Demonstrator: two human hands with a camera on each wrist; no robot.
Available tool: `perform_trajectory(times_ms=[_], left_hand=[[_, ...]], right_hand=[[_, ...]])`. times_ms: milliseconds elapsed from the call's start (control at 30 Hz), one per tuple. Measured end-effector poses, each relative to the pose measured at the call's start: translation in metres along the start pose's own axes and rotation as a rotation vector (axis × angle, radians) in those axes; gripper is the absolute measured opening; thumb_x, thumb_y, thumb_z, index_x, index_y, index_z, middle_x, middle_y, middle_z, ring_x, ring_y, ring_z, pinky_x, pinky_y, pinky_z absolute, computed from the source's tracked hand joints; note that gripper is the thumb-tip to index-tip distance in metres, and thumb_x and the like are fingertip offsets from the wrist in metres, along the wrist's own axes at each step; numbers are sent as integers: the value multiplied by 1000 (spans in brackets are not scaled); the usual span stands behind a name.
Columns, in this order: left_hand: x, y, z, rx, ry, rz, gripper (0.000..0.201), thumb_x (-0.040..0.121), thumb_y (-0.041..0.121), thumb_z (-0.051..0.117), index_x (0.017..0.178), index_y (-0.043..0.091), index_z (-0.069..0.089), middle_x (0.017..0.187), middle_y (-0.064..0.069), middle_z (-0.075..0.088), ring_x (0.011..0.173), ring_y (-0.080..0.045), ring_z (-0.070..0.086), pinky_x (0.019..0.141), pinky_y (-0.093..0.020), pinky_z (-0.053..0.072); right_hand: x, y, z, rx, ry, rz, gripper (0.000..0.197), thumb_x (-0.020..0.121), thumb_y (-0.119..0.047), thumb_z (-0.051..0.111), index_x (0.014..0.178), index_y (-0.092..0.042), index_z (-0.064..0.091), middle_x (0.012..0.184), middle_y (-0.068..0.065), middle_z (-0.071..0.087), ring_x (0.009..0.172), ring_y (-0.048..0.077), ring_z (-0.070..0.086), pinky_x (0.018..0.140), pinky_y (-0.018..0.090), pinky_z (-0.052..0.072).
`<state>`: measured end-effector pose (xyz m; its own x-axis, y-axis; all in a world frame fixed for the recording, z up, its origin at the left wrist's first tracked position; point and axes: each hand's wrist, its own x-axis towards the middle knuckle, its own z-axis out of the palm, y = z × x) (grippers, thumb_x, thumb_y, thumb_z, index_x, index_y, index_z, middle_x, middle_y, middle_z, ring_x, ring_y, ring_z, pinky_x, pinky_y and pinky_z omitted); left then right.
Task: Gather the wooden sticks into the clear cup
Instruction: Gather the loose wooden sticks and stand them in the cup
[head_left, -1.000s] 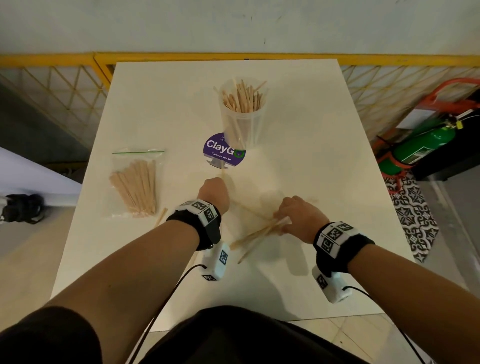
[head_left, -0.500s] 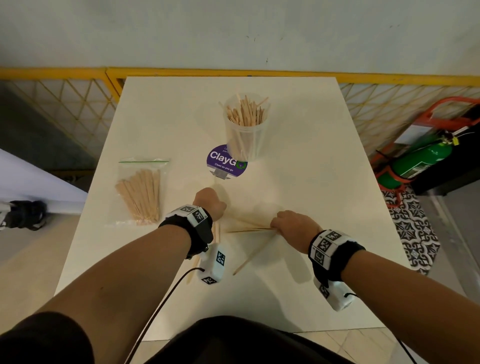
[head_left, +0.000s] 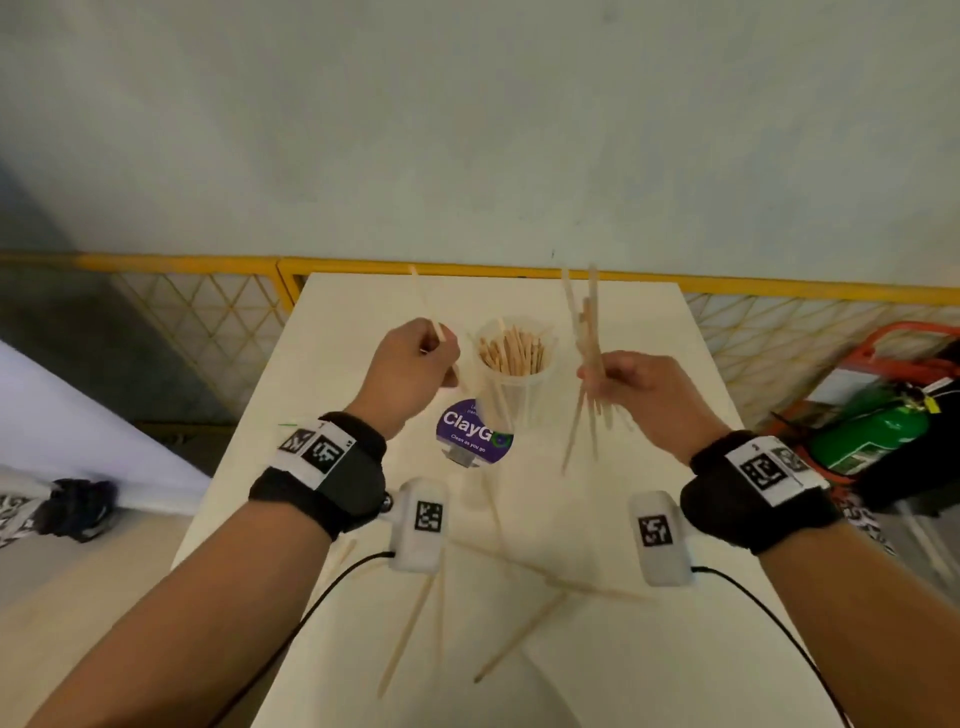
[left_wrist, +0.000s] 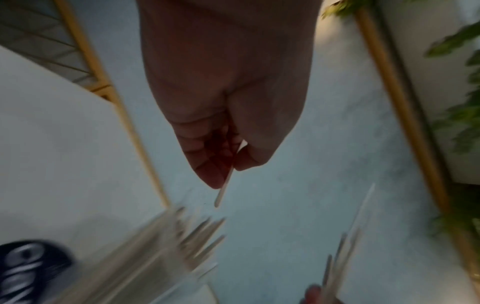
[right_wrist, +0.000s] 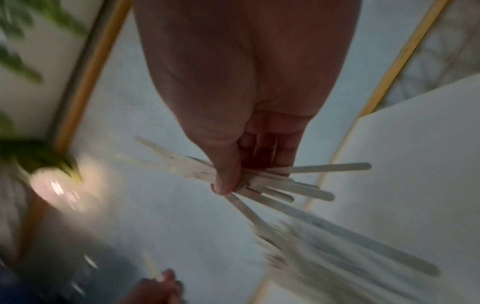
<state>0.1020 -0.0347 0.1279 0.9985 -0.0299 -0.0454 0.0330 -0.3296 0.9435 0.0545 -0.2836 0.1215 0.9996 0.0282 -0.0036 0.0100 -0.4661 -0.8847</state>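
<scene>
Both hands are raised above the white counter (head_left: 597, 649), one on each side of the clear cup (head_left: 514, 384). The left hand (head_left: 410, 374) sits just left of the cup's rim and pinches a single wooden stick (head_left: 426, 306) between thumb and curled fingers; the stick slants up and away from the fist. In the left wrist view the same stick (left_wrist: 224, 188) pokes out below the pinching fingertips (left_wrist: 210, 174), with the blurred tops of the cup's sticks underneath.

The right hand (head_left: 644, 395) is just right of the cup and grips a bundle of wooden sticks (head_left: 587, 332), roughly upright, their ends fanning out above and below the fist. The right wrist view shows the thumb (right_wrist: 226, 174) clamped over the bundle (right_wrist: 272, 181), the sticks splayed in several directions.

The cup stands upright toward the far middle of the counter, packed with sticks standing on end (head_left: 511, 348). It touches or overlaps the far edge of a round purple ClayGo sticker (head_left: 470, 434); which cannot be told.

Several loose sticks (head_left: 410, 634) lie scattered and crossing one another on the near part of the counter, between the two forearms. Each wrist carries a black band with printed markers and a white camera unit (head_left: 423, 525). A yellow mesh railing (head_left: 218, 312) runs behind the counter, and a green fire extinguisher (head_left: 872, 436) sits on the floor to the right.
</scene>
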Motion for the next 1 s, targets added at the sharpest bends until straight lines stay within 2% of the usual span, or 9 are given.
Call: perform_trajectory(times_ms=[133,267,300,367,433,567,700,833,1000], left_hand=[[27,40,8,12,109,258,7,92,10,55,96,8,60,83,-5,64,71,-21,66,74,-34,56],[50,34,28,225,137,359,8,90,13,60,94,12,67,83,5,65,68,-9,61,63,-5,46],[55,27,34,294,112,337,9,88,14,61,93,13,69,82,5,66,69,-9,61,66,-5,46],[61,9,43,430,34,256,12,86,17,61,90,13,72,86,1,72,78,-14,66,76,-22,54],[66,-5,50,560,-45,166,17,87,19,58,85,9,72,84,-4,72,82,-23,68,69,-31,53],[71,-11,59,663,-105,107,18,86,21,56,87,7,68,84,-4,65,82,-24,64,63,-25,41],[75,-3,59,506,-5,183,12,87,20,60,93,10,62,80,1,61,68,-13,55,57,-15,36],[77,-8,59,554,-58,199,17,89,10,53,90,5,69,89,-8,71,84,-25,64,70,-23,40],[74,-21,59,539,-86,174,14,88,14,58,91,8,70,93,-6,72,84,-20,62,70,-20,37]], right_hand=[[43,-52,-12,190,104,-79,19,88,-10,62,84,-27,69,80,-5,66,79,13,59,84,34,51],[84,-75,-9,262,215,-152,11,89,-7,60,93,-14,67,78,-2,64,77,14,59,79,30,52],[92,-76,-5,245,245,-157,11,89,-8,60,95,-13,67,79,-4,64,75,12,59,77,26,51],[106,-67,8,176,278,-142,11,89,-10,60,96,-14,68,81,-6,65,75,8,59,71,19,49],[114,-49,24,40,256,-97,12,91,-15,58,97,-15,68,89,-2,67,81,13,62,70,20,48],[114,-10,55,-104,238,-37,19,94,-18,52,108,-12,64,109,7,66,92,20,61,77,26,45],[115,-2,65,-26,256,-33,18,93,-13,52,108,-12,61,104,4,65,87,16,58,76,26,48],[122,-17,64,94,322,-72,16,92,-12,53,107,-13,60,92,-4,63,77,7,58,63,9,43],[116,3,76,-92,151,0,11,90,-12,55,97,-5,60,90,8,66,80,24,60,69,34,48]])
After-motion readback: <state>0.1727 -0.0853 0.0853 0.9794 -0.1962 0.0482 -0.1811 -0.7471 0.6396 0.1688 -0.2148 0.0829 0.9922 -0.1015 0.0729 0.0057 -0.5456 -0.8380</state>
